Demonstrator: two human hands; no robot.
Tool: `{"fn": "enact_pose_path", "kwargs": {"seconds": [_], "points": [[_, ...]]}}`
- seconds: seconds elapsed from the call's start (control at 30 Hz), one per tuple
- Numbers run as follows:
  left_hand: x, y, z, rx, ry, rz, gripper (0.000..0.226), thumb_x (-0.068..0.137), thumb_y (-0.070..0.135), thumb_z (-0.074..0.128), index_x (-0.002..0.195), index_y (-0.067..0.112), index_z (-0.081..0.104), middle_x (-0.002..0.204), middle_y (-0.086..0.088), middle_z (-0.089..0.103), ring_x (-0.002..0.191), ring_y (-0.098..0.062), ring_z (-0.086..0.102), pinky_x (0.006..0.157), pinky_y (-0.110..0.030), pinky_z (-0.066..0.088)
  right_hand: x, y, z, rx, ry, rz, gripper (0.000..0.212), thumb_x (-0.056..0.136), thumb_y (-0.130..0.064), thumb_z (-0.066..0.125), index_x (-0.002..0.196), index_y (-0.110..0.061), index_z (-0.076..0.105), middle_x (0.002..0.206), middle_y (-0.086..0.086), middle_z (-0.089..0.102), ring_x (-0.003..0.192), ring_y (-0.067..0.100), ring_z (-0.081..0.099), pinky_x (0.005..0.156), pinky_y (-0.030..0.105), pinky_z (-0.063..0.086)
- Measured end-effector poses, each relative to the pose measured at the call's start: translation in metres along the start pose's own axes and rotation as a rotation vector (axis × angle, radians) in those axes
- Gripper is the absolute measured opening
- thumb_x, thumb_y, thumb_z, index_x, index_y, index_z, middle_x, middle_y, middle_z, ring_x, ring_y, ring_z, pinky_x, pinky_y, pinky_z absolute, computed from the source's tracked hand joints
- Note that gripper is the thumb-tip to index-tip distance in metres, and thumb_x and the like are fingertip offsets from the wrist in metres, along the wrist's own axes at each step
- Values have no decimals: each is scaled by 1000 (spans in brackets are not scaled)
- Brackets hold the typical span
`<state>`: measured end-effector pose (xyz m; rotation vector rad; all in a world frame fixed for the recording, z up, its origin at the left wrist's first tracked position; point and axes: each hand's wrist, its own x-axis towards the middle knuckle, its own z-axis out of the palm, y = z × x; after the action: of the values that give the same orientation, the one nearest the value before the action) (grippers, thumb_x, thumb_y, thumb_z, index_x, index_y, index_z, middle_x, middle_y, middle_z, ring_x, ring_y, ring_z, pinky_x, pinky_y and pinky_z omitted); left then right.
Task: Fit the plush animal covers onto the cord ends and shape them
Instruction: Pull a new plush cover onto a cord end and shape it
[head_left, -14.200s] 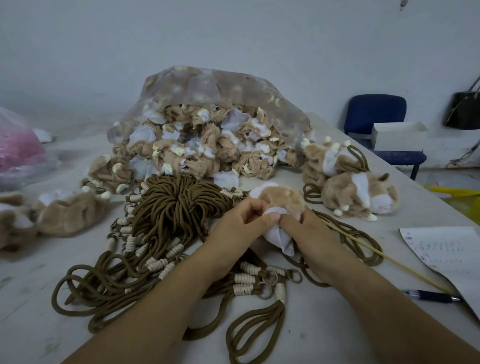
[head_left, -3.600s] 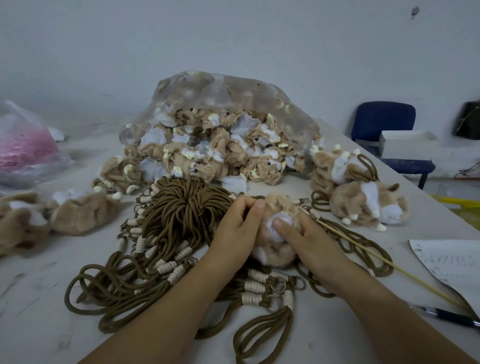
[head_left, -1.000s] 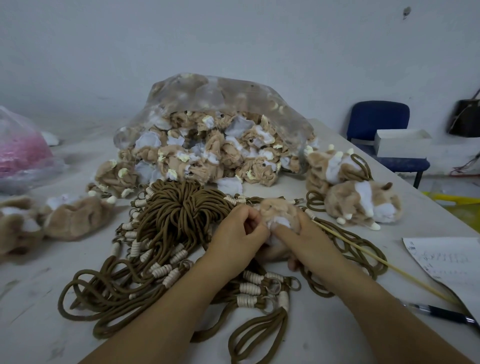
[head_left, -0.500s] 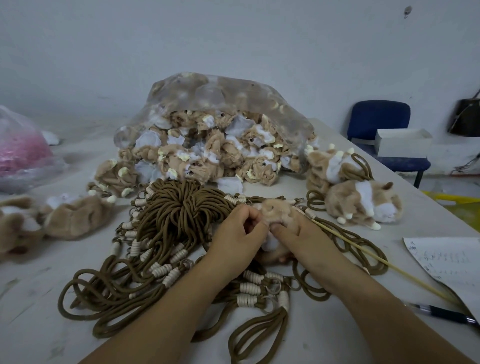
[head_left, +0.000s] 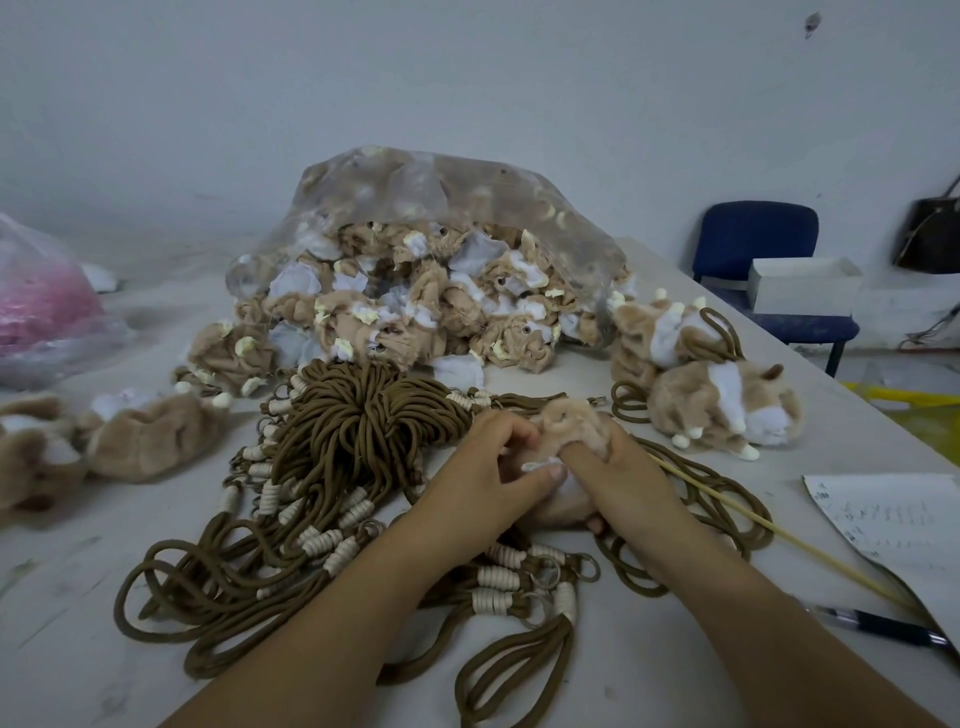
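Observation:
Both hands work one tan and white plush cover (head_left: 569, 423) just above the table, in the middle of the view. My left hand (head_left: 488, 478) pinches its white edge from the left, fingers curled. My right hand (head_left: 618, 478) grips the cover from the right with fingers wrapped around it. A big bundle of brown cords (head_left: 358, 431) with cream wrapped ends and metal rings lies under and left of my hands. A brown cord (head_left: 717, 483) trails out to the right of the cover. How far the cord end sits inside the cover is hidden.
A clear bag of unfitted plush covers (head_left: 431, 291) stands behind the cords. Finished plush animals (head_left: 722, 405) lie at right, flat covers (head_left: 145, 436) at left. A thin stick (head_left: 779, 535), paper sheet (head_left: 893, 525) and pen (head_left: 883, 626) lie at right. A pink bag (head_left: 41, 306) is far left.
Over the last second my hands kept kneading the cover; it turned so more tan fur faces up and less white shows. My right hand slid further over it.

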<state>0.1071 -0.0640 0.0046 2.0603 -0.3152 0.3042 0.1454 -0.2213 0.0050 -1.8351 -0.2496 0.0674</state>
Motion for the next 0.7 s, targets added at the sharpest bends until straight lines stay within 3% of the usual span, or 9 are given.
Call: {"fn": "enact_pose_path", "kwargs": {"seconds": [0.13, 0.2, 0.33, 0.5, 0.63, 0.7], "points": [[2, -5, 2, 4, 102, -119, 16, 88, 32, 65, 82, 33, 51, 86, 11, 56, 68, 4, 50, 59, -12, 39, -3, -3, 2, 105, -89, 40, 20, 69, -53, 59, 85, -41, 60, 80, -1, 68, 60, 16, 65, 42, 28, 44], [2, -6, 3, 30, 125, -145, 16, 87, 33, 64, 79, 32, 50, 76, 12, 55, 61, 5, 48, 54, -10, 38, -4, -2, 2, 86, -91, 5, 19, 75, -52, 57, 88, -38, 60, 84, 0, 68, 62, 10, 64, 42, 28, 46], [3, -7, 2, 80, 229, -137, 19, 86, 27, 63, 75, 30, 48, 70, 10, 54, 60, 5, 47, 56, -10, 39, -6, -1, 3, -22, -86, -120, 12, 89, -52, 50, 94, -45, 57, 89, -12, 67, 76, 3, 64, 56, 28, 50], [4, -9, -2, 16, 301, -175, 19, 86, 26, 62, 74, 27, 47, 65, 11, 52, 54, 2, 45, 51, -13, 39, -9, -3, 4, 33, -189, -138, 15, 88, -49, 61, 81, -38, 52, 66, -7, 60, 48, 4, 54, 44, 22, 43], [3, -9, -4, -87, 227, -177, 17, 84, 30, 65, 76, 30, 50, 64, 20, 55, 55, 4, 47, 52, -14, 41, -8, -2, 4, 21, -162, -112, 26, 88, -45, 63, 99, -23, 54, 89, 10, 65, 59, 12, 60, 48, 25, 48], [3, -7, -3, -167, 148, -185, 15, 85, 40, 68, 86, 34, 54, 77, 25, 61, 69, 8, 55, 62, -11, 46, -6, -1, 2, 55, -112, -92, 22, 89, -41, 62, 99, -23, 54, 93, 9, 66, 68, 16, 64, 51, 23, 50]]}}
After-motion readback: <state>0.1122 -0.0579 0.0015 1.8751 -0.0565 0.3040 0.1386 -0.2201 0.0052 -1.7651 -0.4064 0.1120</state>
